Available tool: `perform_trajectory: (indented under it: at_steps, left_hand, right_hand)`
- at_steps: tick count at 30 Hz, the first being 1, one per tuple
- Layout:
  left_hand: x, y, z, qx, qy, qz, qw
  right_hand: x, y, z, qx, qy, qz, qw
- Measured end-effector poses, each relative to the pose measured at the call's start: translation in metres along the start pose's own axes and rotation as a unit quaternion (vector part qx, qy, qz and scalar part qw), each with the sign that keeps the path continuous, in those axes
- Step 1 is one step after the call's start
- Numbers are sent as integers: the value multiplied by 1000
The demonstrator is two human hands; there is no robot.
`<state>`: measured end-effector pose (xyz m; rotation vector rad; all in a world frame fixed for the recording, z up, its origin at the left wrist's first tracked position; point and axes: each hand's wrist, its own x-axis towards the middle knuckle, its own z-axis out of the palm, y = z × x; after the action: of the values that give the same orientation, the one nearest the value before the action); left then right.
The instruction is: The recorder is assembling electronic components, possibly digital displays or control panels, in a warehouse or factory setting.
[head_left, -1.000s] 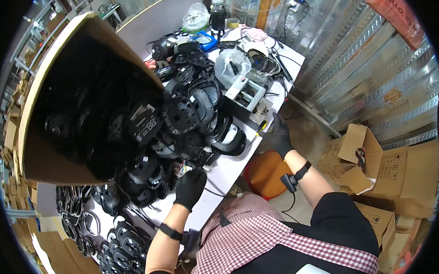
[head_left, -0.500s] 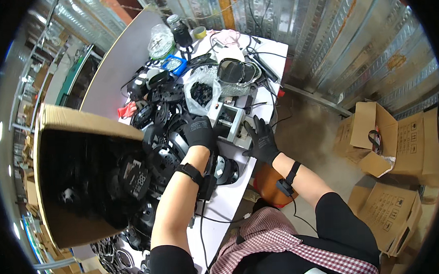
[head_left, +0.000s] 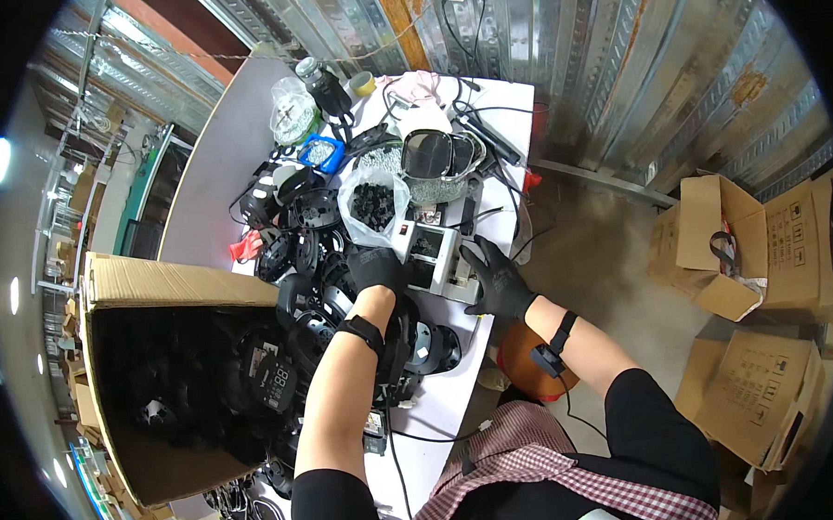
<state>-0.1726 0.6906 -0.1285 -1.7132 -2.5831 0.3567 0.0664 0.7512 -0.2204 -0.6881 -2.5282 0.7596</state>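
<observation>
A pale grey boxy device with an open middle sits on the white table between my hands. My left hand, in a black glove, rests at its left side. The fingers there blend into dark parts, so their grip is hidden. At the device's right edge lies my right hand, also black-gloved, with its fingers spread and the tips touching or very near the casing. Just beyond the device stands a clear plastic bag of small black pieces. Black rounded plastic housings crowd the table left of my left hand.
A large open carton with black parts inside stands at the left. Farther back are a blue tray, a dark bottle, yellow tape and loose cables. An orange-brown stool and cartons stand on the floor at the right.
The whole view has shifted slightly, with the carton now lower in the picture. Both hands stay at the device's two sides; the right fingers sit a little differently along its edge.
</observation>
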Motion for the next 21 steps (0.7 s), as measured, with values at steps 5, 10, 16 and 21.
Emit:
perform_trajectory:
  at_steps: [5,10,16,21]
  left_hand:
    - [-2,8,-35,-33,-19,-1,999]
    - [-30,-6,-90,-75,41,32,996]
    - [-111,-33,-146,-140,139,60,978]
    - [-210,-61,-159,-171,122,14,978]
  right_hand:
    - [-5,-1,-10,16,39,-12,999]
    - [-7,-42,-49,47,84,-22,995]
    - [-27,-114,-93,57,98,-73,991]
    - [-72,-178,-85,109,99,-148,978]
